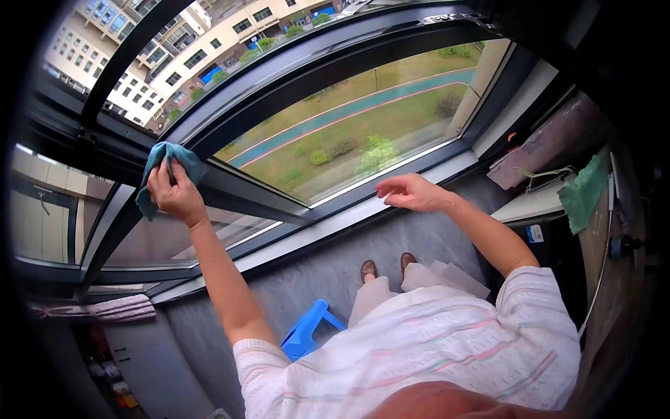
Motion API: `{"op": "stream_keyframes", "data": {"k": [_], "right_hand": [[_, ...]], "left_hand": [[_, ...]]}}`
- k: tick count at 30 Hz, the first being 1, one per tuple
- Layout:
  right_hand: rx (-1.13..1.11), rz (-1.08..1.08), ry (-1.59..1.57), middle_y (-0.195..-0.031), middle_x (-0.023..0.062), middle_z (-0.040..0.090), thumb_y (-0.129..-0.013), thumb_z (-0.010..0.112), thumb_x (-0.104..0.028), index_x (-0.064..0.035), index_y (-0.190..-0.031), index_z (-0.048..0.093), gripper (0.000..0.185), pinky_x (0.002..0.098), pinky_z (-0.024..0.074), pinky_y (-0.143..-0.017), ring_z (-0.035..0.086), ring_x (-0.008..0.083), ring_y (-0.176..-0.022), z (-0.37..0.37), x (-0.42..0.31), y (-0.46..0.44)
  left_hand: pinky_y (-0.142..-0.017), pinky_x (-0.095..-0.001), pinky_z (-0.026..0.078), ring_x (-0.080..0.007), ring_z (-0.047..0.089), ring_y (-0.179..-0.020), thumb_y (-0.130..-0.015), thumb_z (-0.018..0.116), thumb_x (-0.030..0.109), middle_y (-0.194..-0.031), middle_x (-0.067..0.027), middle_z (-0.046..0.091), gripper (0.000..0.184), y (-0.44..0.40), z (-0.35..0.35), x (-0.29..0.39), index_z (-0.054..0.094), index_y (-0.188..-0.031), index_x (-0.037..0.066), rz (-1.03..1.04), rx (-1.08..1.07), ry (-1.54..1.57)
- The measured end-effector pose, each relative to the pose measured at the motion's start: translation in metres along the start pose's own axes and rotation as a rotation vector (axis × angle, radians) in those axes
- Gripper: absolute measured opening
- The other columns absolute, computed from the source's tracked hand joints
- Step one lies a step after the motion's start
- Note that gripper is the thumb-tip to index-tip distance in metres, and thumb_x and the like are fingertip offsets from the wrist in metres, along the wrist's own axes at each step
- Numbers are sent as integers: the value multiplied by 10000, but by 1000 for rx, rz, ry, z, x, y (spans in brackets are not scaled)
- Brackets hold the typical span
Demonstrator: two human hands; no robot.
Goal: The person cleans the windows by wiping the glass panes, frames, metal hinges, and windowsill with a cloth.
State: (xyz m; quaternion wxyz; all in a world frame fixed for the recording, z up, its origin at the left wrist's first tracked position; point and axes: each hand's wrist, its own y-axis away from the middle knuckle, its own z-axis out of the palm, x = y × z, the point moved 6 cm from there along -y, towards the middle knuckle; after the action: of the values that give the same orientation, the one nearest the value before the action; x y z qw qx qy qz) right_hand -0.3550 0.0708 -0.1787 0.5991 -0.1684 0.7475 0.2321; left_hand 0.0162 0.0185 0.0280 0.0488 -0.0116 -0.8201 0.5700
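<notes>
My left hand (176,193) holds a teal cloth (157,167) against the dark window frame (227,188), at the corner where several bars meet. The fingers are bent over the cloth, which hangs down beside the hand. My right hand (412,193) is raised in front of the lower window pane (349,126), above the white sill (363,208). Its fingers are slightly curled and apart, with nothing between them. Grass and a green path show through the glass.
A blue plastic stool (303,335) stands on the grey floor (244,307). A light green cloth (585,192) hangs at the right, near hangers and a folded fabric (541,143). A white cabinet (150,356) is at the lower left, below a gathered curtain (115,309).
</notes>
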Motion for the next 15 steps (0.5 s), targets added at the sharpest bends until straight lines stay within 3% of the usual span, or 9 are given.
{"op": "stream_keyframes", "data": {"k": [4,7,11,15], "right_hand": [[169,201,-217,-1013,117,637,-845,568,-93,38,-1178,545,359,280,494,-805,617,154,-875,-35,49,47],[300,249,-268,-1016,127,634,-851,553,-78,45,-1175,544,346,272,501,-784,621,153,-845,-54,61,71],[449,262,-326,-1008,129,638,-862,528,-55,42,-1167,546,321,279,500,-789,635,164,-842,-73,70,99],[544,284,-337,-1004,119,641,-864,526,-53,36,-1162,550,312,273,498,-771,639,160,-842,-84,74,132]], "left_hand": [[-830,-369,410,-251,546,-913,-795,691,48,-970,-97,625,150,7,23,47,691,-944,35,85,-2,359],[-856,-394,383,-287,536,-928,-717,718,48,-966,-95,608,211,-1,50,139,697,-925,76,264,-1,516],[-836,-371,354,-256,542,-930,-609,712,73,-974,-53,598,301,-8,77,270,694,-904,135,403,-42,607],[-739,-385,354,-236,519,-896,-632,704,154,-906,-13,560,222,-20,110,386,669,-848,189,492,-77,707]]}}
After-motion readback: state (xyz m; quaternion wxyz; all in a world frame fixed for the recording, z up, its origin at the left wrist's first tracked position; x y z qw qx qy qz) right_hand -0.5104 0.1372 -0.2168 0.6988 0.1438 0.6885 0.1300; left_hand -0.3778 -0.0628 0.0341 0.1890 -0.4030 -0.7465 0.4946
